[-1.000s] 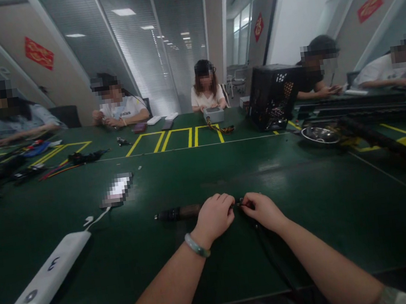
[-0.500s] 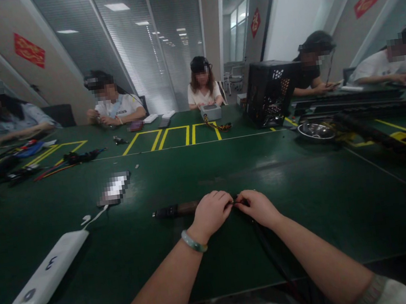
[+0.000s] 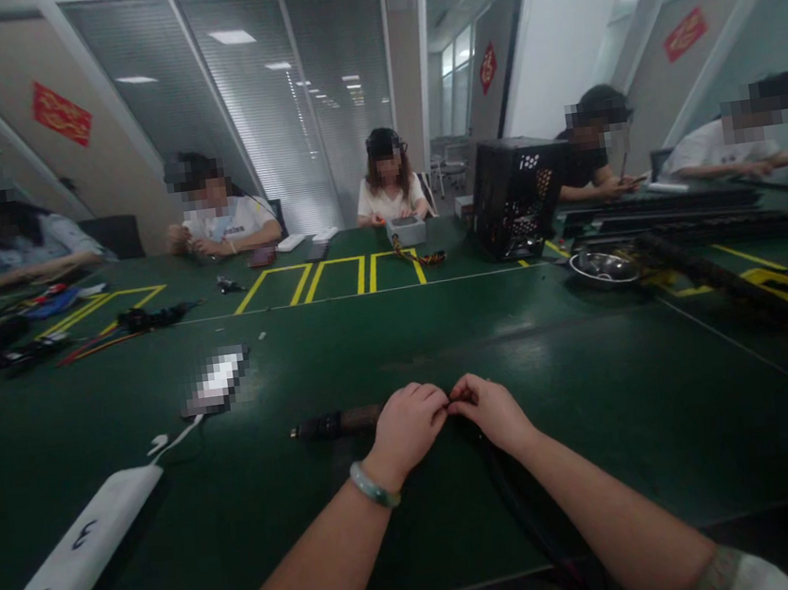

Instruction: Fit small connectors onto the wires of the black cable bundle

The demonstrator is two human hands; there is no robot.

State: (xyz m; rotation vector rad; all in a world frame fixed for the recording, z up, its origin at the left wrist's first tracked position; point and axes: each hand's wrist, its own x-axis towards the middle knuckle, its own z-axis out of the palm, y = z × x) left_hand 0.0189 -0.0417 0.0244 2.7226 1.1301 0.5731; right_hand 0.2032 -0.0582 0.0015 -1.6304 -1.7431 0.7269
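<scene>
On the desk (image 3: 323,361), a dark rod (image 3: 361,421)
Left hand (image 3: 410,427) holds it, fingers curled; right hand (image 3: 490,409) pinches narrowly, contents hidden.

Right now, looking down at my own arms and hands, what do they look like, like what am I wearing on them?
Both hands, left and right, are ungloved. A smooth, rounded bangle in grey-green circles your left wrist. On your right arm, a pale sleeve with a greyish edge shows near the elbow; no sleeve shows on the left.
</scene>
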